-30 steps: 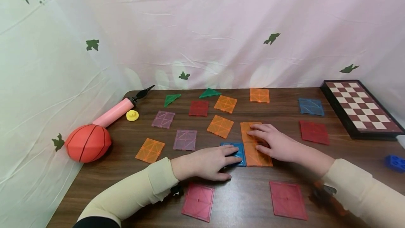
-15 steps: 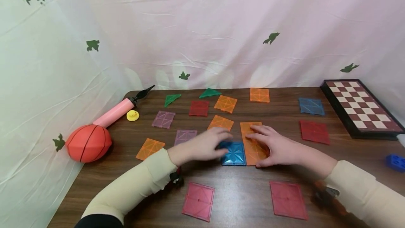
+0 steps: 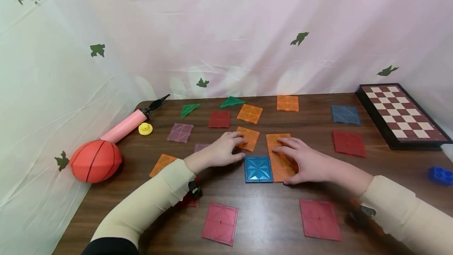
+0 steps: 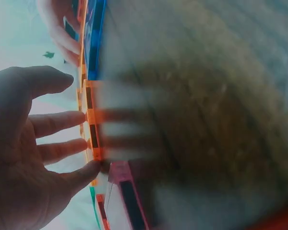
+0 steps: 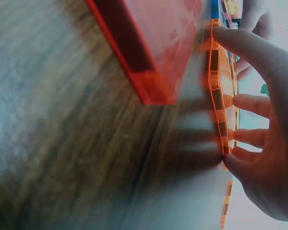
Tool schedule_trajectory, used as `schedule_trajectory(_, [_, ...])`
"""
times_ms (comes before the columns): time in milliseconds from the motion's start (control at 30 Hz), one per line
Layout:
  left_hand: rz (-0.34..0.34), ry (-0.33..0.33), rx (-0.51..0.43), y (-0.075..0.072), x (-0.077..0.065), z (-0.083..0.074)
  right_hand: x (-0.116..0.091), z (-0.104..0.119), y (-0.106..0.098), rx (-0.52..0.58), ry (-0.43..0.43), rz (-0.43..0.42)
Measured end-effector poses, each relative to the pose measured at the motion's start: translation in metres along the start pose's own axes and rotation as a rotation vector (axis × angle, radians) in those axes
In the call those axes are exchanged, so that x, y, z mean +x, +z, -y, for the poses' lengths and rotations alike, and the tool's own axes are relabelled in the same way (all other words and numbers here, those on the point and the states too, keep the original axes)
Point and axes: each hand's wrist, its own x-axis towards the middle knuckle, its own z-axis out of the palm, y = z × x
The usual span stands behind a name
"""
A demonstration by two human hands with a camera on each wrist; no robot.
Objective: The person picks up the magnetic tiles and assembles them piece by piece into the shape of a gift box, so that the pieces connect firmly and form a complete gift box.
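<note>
My left hand (image 3: 222,150) reaches over the left part of the table with its fingers spread. Its fingertips are right at a see-through orange square magnetic tile (image 3: 252,139), also seen edge-on as an orange tile (image 4: 91,124) in the left wrist view. My right hand (image 3: 309,161) rests on two orange magnetic tiles (image 3: 276,158) set end to end, the thumb at their near edge and the fingertips on top. A blue square magnetic tile (image 3: 258,169) lies flat against the left side of the nearer orange one, with neither hand on it.
Two pink tiles (image 3: 220,223) lie nearer me. Red (image 3: 220,119), purple (image 3: 179,132) and green triangular (image 3: 190,109) tiles are scattered farther back. A red ball (image 3: 94,161), pink pump (image 3: 124,126) and yellow duck (image 3: 145,129) stand left; a checkerboard (image 3: 400,113) and blue brick (image 3: 440,175) right.
My left hand has lifted off the blue tile and moved back to the loose orange tile. My right thumb has shifted toward me to the near edge of the paired orange tiles.
</note>
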Motion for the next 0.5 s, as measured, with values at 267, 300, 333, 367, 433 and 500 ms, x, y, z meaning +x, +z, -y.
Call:
schedule_trajectory(267, [0.002,-0.016,0.065,0.007,0.003,-0.012,0.002,0.0,0.001,0.0,-0.005,-0.006])
schedule_trajectory(300, [0.002,-0.017,0.067,0.007,0.004,-0.014,0.002,-0.001,0.001,-0.001,-0.005,-0.008])
schedule_trajectory(333, [0.003,-0.016,0.07,0.007,0.004,-0.015,0.002,-0.001,0.001,-0.001,-0.004,-0.009])
schedule_trajectory(367, [0.006,-0.013,0.073,0.007,0.004,-0.016,0.002,-0.001,0.002,-0.004,-0.003,-0.01])
schedule_trajectory(433, [0.016,0.0,0.078,0.007,0.003,-0.018,0.002,-0.002,0.003,-0.007,-0.005,-0.013])
schedule_trajectory(500, [0.021,0.02,0.08,0.007,0.003,-0.02,0.002,-0.002,0.003,-0.009,-0.007,-0.016])
